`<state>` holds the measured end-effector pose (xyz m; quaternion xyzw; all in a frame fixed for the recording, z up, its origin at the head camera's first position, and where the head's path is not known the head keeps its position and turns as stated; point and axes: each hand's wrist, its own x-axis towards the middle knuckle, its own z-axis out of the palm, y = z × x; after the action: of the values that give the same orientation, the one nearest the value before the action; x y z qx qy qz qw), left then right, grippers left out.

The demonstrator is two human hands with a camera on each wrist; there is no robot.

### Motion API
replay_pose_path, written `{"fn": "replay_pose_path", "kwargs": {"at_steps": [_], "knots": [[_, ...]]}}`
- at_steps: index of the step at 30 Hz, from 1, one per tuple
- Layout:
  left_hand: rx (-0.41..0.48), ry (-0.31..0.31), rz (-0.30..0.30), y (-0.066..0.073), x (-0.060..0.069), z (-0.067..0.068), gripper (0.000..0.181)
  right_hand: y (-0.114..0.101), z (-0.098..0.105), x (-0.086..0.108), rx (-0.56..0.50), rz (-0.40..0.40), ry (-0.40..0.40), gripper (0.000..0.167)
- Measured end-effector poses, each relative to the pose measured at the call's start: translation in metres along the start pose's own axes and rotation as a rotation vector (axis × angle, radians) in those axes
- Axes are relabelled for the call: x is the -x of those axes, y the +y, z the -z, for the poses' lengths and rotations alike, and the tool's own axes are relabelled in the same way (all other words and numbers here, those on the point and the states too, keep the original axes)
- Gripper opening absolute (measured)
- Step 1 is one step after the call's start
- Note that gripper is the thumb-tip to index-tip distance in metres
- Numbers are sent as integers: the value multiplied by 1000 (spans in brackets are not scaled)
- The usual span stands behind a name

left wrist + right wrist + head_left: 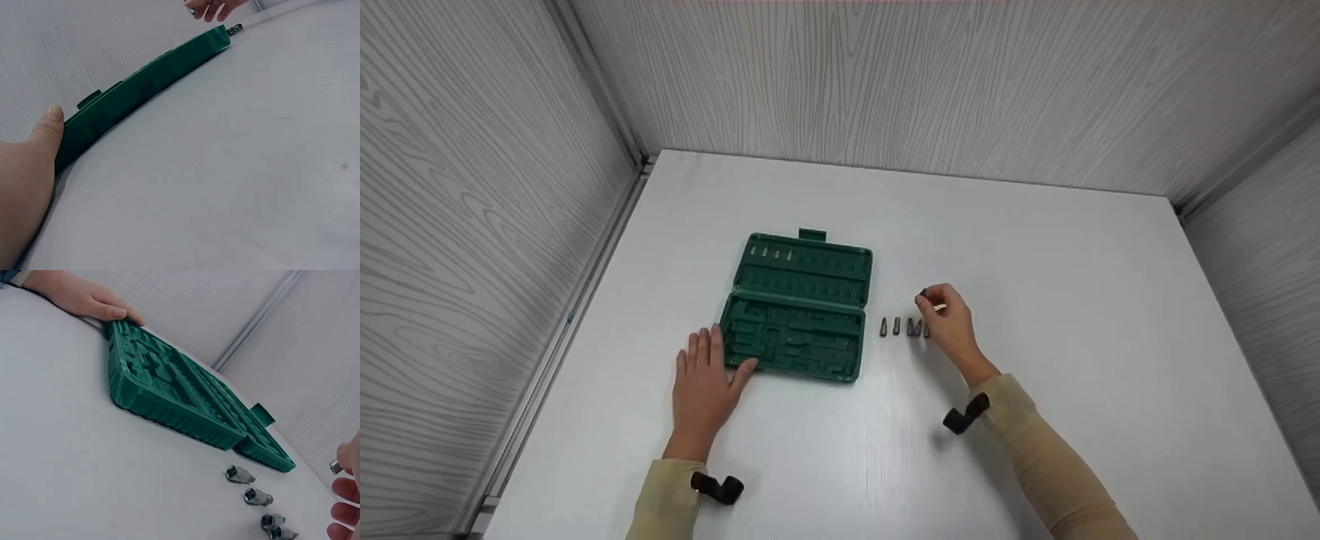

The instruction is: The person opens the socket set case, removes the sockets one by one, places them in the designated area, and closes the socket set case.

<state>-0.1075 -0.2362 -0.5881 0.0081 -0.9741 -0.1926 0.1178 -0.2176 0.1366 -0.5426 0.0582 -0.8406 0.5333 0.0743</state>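
An open green plastic tool case [791, 307] lies on the table, its molded slots facing up. Several small bits stand in a row in its far half. My left hand [703, 382] rests at the case's near left corner with fingers straight, the thumb touching the near edge; in the left wrist view the thumb [49, 130] lies against the side wall. To the right of the case, my right hand [951, 319] pinches a small metal bit [336, 467] between thumb and fingertips, above the table. Below it, several loose metal bits [896, 326] lie in a row.
The white table [1035, 262] carries the case and bits. Pale wood-grain panels [885, 82] stand behind and at both sides. The case's latch tab [812, 235] sticks out at the far edge. Both wrists wear small black cameras [720, 489].
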Motion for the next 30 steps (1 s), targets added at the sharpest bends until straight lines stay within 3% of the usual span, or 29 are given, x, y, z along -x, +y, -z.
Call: {"fn": "replay_pose_path", "kwargs": {"at_steps": [6,12,19,30], "knots": [[3,1,-2,-2,-2,1,89,17,20,9,80,-26,9,17],[5,15,-8,-2,-2,1,88,32,27,19,228,43,-19,12],[3,5,-2,-1,0,1,87,42,24,25,259,98,-14,12],[-3,11,-10,0,-3,0,87,38,22,27,249,5,12,12]]}}
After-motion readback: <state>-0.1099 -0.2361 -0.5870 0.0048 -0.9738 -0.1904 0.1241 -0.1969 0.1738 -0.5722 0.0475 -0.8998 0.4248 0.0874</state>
